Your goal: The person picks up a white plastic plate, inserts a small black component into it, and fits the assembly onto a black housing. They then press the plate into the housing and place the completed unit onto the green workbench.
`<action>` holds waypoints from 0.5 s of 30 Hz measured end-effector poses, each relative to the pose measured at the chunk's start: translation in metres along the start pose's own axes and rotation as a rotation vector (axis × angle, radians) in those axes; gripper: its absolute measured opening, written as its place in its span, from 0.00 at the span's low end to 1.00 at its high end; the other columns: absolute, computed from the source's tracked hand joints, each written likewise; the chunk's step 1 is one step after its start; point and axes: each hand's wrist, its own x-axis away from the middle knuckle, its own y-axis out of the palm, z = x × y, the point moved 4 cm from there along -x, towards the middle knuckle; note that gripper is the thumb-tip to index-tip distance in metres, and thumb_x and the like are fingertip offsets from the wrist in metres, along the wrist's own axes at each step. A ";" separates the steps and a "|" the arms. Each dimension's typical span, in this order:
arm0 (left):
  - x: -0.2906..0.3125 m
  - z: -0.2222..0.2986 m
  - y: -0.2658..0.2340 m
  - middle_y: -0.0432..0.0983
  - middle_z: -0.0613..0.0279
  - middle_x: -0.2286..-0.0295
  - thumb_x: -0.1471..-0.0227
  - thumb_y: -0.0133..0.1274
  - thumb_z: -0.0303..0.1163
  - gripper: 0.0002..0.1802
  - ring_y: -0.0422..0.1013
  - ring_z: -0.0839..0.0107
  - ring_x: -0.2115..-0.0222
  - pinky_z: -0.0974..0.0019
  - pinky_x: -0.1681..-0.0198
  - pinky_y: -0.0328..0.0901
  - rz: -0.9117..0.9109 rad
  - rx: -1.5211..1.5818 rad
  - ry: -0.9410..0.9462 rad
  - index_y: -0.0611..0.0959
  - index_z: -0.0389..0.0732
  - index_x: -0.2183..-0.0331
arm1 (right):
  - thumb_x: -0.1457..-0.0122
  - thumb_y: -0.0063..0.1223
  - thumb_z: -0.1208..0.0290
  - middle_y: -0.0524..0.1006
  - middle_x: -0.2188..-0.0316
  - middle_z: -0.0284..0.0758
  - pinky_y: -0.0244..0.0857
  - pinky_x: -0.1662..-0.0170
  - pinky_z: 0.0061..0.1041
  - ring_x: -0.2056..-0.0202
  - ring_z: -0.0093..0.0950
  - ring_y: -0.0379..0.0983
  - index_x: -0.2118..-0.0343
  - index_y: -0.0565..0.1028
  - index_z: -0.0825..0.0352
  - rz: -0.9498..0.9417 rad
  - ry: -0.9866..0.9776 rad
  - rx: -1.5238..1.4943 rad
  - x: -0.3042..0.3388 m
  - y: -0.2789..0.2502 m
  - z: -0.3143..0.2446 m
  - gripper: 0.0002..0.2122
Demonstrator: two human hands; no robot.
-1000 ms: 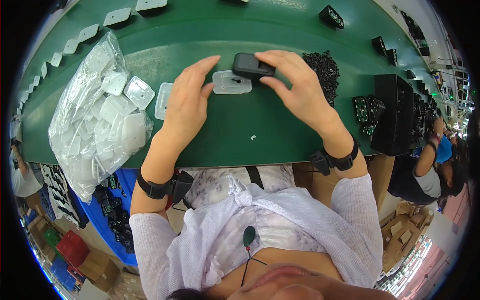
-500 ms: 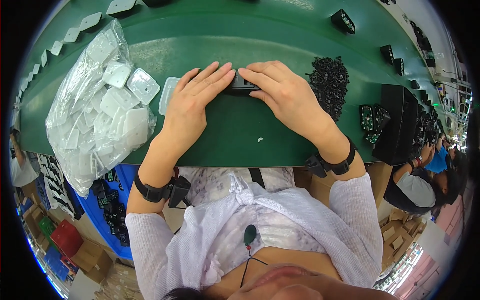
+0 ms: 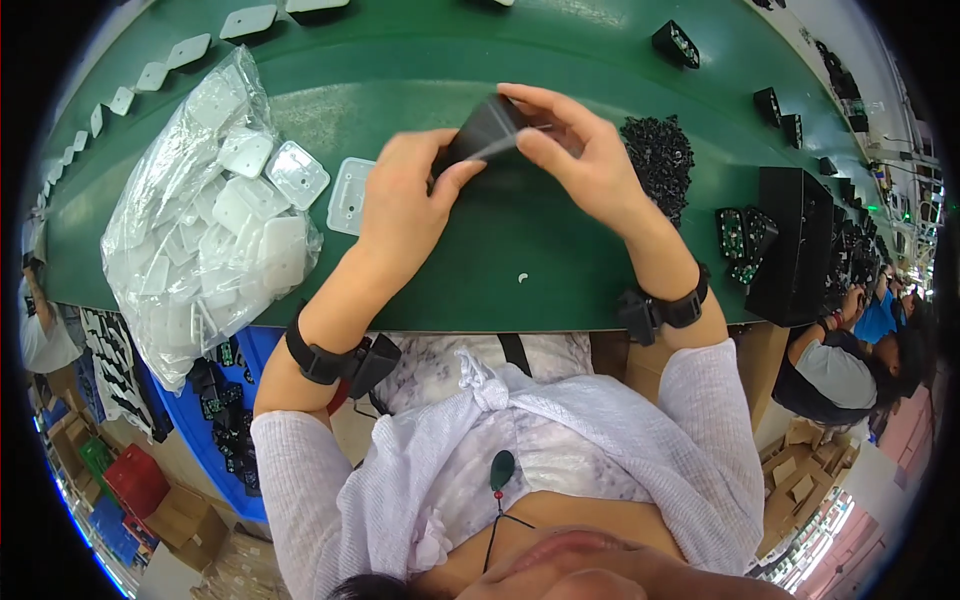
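Above the green table, a black plastic housing (image 3: 488, 128) is tilted up between my two hands, blurred by motion. My left hand (image 3: 405, 195) grips its left side, fingers behind and thumb along the lower edge. The right hand (image 3: 590, 155) pinches its right side, where a pale streak is too smeared to name. A translucent white cover (image 3: 347, 196) lies flat beside my left hand. Further left, a clear plastic bag (image 3: 150, 215) bulges with many similar covers. To the right of my right hand sits a heap of small black parts (image 3: 657, 165).
White-topped pieces (image 3: 188, 50) line the far left; black housings (image 3: 677, 45) stand at the far right. A black box (image 3: 790, 245) is at the right edge beside housings with green boards (image 3: 745, 242). Below left is a blue bin (image 3: 248, 500). Another person (image 3: 835, 360) sits at the right.
The black housing has been lifted off the table and tipped up. My right hand has moved up and away, and my left hand has turned from lying over it to gripping its side.
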 end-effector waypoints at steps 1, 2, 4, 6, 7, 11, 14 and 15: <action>0.000 0.002 0.000 0.78 0.51 0.62 0.52 0.62 0.32 0.19 0.75 0.62 0.61 0.64 0.58 0.68 0.008 -0.004 0.008 0.79 0.33 0.59 | 0.43 0.58 0.74 0.76 0.57 0.34 0.64 0.48 0.25 0.54 0.23 0.71 0.48 0.72 0.67 -0.009 0.015 -0.171 0.006 0.004 0.000 0.18; 0.004 -0.002 0.004 0.79 0.53 0.66 0.49 0.60 0.34 0.18 0.75 0.66 0.64 0.67 0.61 0.68 -0.052 0.261 -0.169 0.80 0.32 0.60 | 0.42 0.57 0.74 0.75 0.55 0.34 0.64 0.47 0.25 0.54 0.24 0.71 0.47 0.71 0.68 -0.020 0.035 -0.343 0.011 0.008 -0.001 0.19; 0.014 -0.001 0.010 0.80 0.59 0.72 0.42 0.55 0.37 0.18 0.74 0.77 0.69 0.73 0.64 0.67 -0.139 0.586 -0.312 0.79 0.29 0.59 | 0.41 0.57 0.74 0.75 0.54 0.35 0.64 0.47 0.24 0.53 0.24 0.71 0.46 0.69 0.69 -0.001 0.024 -0.327 0.014 0.011 -0.007 0.20; 0.018 0.004 0.012 0.80 0.60 0.72 0.42 0.55 0.37 0.18 0.74 0.76 0.69 0.73 0.64 0.67 -0.156 0.663 -0.336 0.79 0.30 0.59 | 0.41 0.57 0.74 0.75 0.54 0.35 0.65 0.47 0.24 0.53 0.24 0.71 0.46 0.69 0.69 0.026 0.031 -0.339 0.016 0.014 -0.009 0.20; 0.020 0.004 0.014 0.80 0.60 0.72 0.42 0.55 0.37 0.18 0.74 0.76 0.69 0.73 0.64 0.67 -0.174 0.742 -0.362 0.78 0.30 0.58 | 0.41 0.57 0.74 0.75 0.54 0.35 0.65 0.47 0.24 0.53 0.24 0.71 0.46 0.69 0.69 0.022 0.031 -0.339 0.015 0.014 -0.010 0.20; 0.024 0.007 0.007 0.78 0.55 0.63 0.44 0.57 0.35 0.18 0.74 0.68 0.65 0.67 0.62 0.68 -0.163 0.622 -0.262 0.78 0.33 0.57 | 0.42 0.58 0.76 0.76 0.57 0.35 0.65 0.49 0.23 0.55 0.23 0.72 0.49 0.72 0.70 0.039 -0.121 -0.141 0.005 0.002 -0.022 0.18; 0.028 0.008 -0.022 0.75 0.53 0.59 0.51 0.61 0.36 0.22 0.71 0.58 0.60 0.59 0.58 0.66 0.115 -0.163 0.151 0.77 0.36 0.55 | 0.44 0.61 0.73 0.77 0.59 0.35 0.65 0.51 0.23 0.57 0.23 0.72 0.52 0.73 0.72 0.167 -0.201 0.103 -0.025 -0.026 -0.024 0.18; 0.030 0.007 -0.032 0.71 0.52 0.58 0.56 0.63 0.37 0.27 0.67 0.53 0.57 0.56 0.54 0.64 0.159 -0.348 0.163 0.76 0.36 0.55 | 0.45 0.61 0.72 0.77 0.59 0.36 0.65 0.51 0.23 0.57 0.23 0.72 0.54 0.73 0.72 0.250 -0.227 0.175 -0.038 -0.040 -0.018 0.17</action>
